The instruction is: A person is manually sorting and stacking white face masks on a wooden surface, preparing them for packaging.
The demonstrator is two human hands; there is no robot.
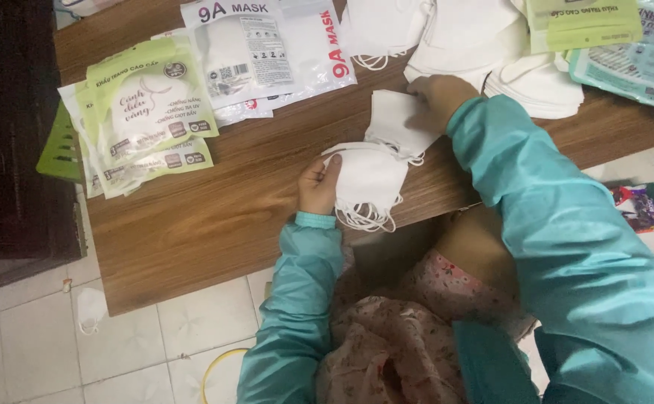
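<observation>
Left hand (318, 185), centre of frame, is clamped on the left edge of a small stack of white masks (368, 179), thumb on top, ear loops dangling off the near table edge. Your right hand (439, 97), upper middle, lies flat with fingers together on a second folded white mask (396, 120), pressing it down, not gripping it as far as I can tell; that mask overlaps the top of the held stack.

Largest first: wooden table (215, 217) fills the upper frame; loose white mask pile (484, 45) sits at upper right, just beyond your right hand; white printed pouch (267, 49) at top centre; green-and-white pouches (144, 112) fanned at upper left; one stray mask (91, 308) on the tiled floor, lower left.

Step looks like gathering masks into a count. Next move likely calls for sliding the pressed mask squarely onto the stack, edges and loops aligned.
</observation>
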